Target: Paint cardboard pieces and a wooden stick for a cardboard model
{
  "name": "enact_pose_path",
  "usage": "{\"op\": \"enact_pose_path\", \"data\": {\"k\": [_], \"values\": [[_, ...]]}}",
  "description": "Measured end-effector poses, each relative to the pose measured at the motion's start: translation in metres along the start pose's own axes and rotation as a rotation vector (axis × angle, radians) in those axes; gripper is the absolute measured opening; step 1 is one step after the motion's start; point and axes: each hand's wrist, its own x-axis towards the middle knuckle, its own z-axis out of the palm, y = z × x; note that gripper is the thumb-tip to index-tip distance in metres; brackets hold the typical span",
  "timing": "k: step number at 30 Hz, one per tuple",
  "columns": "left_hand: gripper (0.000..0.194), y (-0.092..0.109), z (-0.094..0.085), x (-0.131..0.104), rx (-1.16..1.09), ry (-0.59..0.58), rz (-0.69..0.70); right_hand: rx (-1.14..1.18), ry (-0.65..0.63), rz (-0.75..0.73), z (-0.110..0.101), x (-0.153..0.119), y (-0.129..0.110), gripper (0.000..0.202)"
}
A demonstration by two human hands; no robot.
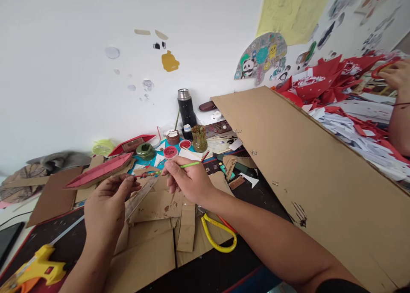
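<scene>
My right hand (185,177) is closed round a thin paintbrush with a bright green handle (191,164). The brush points left, toward my left hand (110,199). There the thumb and fingers are pinched together at a small, thin, reddish piece (138,176) too small to name, and paint marks the fingertips. Below both hands lie paint-stained cardboard pieces (153,207). Just beyond my left hand rests a pink-painted cardboard boat (99,172). Open tubs of red paint (170,152) and a jar of dark green paint (145,151) stand beyond my right hand.
Yellow-handled scissors (218,237) lie near my right forearm, and a yellow glue gun (43,265) is at lower left. A large cardboard sheet (307,156) slants along the right. A black flask (186,107) stands by the wall. Another person's hand (395,75) is at far right.
</scene>
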Motion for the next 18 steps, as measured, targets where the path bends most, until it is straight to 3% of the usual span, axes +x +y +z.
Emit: {"op": "enact_pose_path", "data": {"k": [18], "values": [[0.037, -0.006, -0.0008, 0.0037, -0.09, -0.044, -0.053, -0.168, -0.018, -0.046, -0.0015, -0.0032, -0.0012, 0.062]]}}
